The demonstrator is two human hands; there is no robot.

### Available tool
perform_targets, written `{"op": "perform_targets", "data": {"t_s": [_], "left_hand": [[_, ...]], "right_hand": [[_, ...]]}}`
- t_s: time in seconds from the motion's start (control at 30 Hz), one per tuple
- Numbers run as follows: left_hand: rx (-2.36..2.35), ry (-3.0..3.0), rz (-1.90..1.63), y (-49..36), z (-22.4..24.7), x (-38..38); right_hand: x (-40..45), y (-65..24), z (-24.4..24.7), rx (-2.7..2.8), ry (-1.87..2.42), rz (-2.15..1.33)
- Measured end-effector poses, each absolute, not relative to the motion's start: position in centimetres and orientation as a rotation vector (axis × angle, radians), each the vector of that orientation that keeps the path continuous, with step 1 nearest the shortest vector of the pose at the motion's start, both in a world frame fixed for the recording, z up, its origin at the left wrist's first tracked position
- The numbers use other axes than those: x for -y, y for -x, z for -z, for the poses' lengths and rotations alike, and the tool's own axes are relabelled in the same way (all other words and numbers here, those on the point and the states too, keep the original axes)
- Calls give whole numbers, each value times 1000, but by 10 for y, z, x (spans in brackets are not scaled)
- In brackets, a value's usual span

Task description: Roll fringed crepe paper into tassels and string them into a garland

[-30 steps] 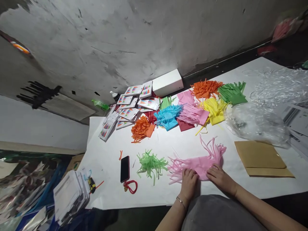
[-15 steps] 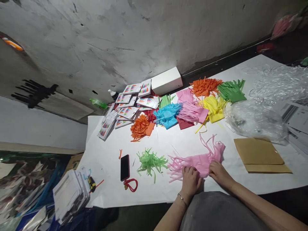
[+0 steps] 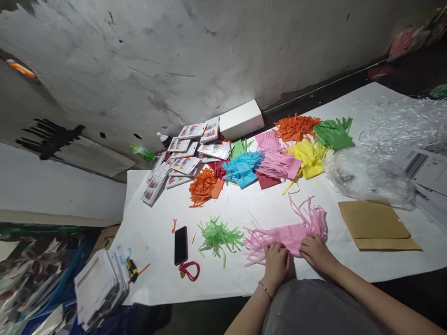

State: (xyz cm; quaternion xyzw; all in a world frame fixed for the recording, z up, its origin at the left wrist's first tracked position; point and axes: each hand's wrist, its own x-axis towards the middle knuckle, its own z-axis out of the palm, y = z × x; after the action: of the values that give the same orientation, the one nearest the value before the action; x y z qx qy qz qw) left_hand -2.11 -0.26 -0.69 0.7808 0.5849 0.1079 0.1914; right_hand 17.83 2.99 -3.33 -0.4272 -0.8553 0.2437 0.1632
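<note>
A pink fringed tissue paper [image 3: 288, 234] lies flat on the white-covered table, its strips spread at both ends. My left hand [image 3: 277, 261], with a bracelet on the wrist, grips the near edge of its middle with bent fingers. Close by on the right, my right hand [image 3: 316, 253] has its fingers closed on the same paper near the right-hand fringe. Light green tissue strips [image 3: 220, 236] lie loose to the left of the pink paper.
Colored tassels, among them a blue one [image 3: 244, 168], line the back beside packets [image 3: 185, 165] and a white box [image 3: 240, 120]. A phone [image 3: 180, 245] is at left. Clear plastic [image 3: 370, 174] and a brown envelope [image 3: 375, 221] sit at right.
My right hand has shifted slightly left along the pink paper. The right-hand fringe now lies a little more spread out. My left hand stays in nearly the same place.
</note>
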Motion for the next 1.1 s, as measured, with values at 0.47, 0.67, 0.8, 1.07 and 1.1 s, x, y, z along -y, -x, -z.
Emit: {"op": "perform_targets", "data": {"t_s": [0.47, 0.67, 0.8, 1.07, 1.1], "left_hand": [[-1656, -2209, -318, 21, 8, 5], [-1671, -2221, -284, 20, 8, 6], [-1663, -2247, -271, 19, 8, 6], [-1694, -2276, -241, 15, 8, 3], [-1698, -2276, -240, 15, 8, 3]], "right_hand": [[-28, -178, 41, 2468, 1207, -565], [-27, -174, 49, 2486, 1237, -509], [-26, -175, 50, 2488, 1237, -516], [-26, -182, 41, 2495, 1188, -599], [-26, -183, 41, 2498, 1174, -611]]}}
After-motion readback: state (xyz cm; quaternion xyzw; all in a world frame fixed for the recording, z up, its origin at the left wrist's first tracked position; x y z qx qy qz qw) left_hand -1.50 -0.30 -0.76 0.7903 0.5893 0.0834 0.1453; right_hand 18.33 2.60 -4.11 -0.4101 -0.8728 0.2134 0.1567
